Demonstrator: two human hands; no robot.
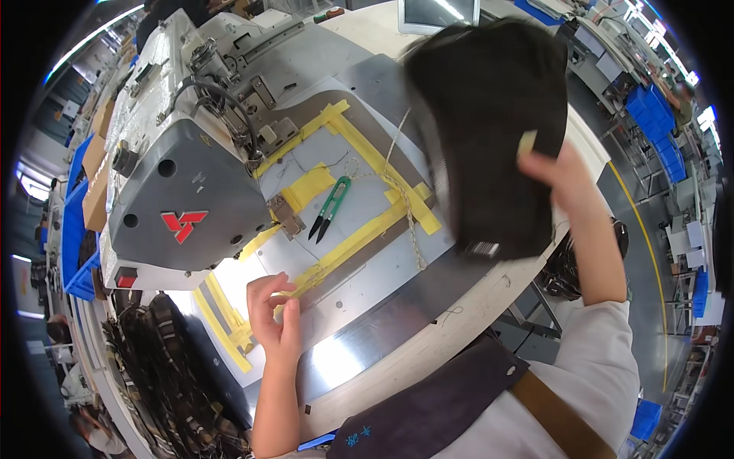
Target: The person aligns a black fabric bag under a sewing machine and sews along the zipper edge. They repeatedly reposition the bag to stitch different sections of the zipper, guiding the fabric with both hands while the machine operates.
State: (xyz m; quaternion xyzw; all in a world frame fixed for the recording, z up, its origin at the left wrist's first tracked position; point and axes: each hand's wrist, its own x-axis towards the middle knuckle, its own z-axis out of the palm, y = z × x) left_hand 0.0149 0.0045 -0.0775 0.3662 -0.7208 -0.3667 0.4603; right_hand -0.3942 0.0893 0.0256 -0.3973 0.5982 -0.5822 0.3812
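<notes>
My right hand is raised at the right with its thumb over a large black fabric piece, which is slightly blurred by motion. A small white label shows at the piece's lower edge. My left hand is at the near edge of the sewing machine's work plate, holding nothing, fingers loosely bent and apart. Green-handled thread snips lie on the plate, tied to a braided cord. Yellow tape frames the plate around them.
A stack of dark patterned fabric pieces sits at the near left, beside the machine. More dark material hangs beyond the table's right side. A small screen stands at the back. Blue bins and other benches line the aisle at right.
</notes>
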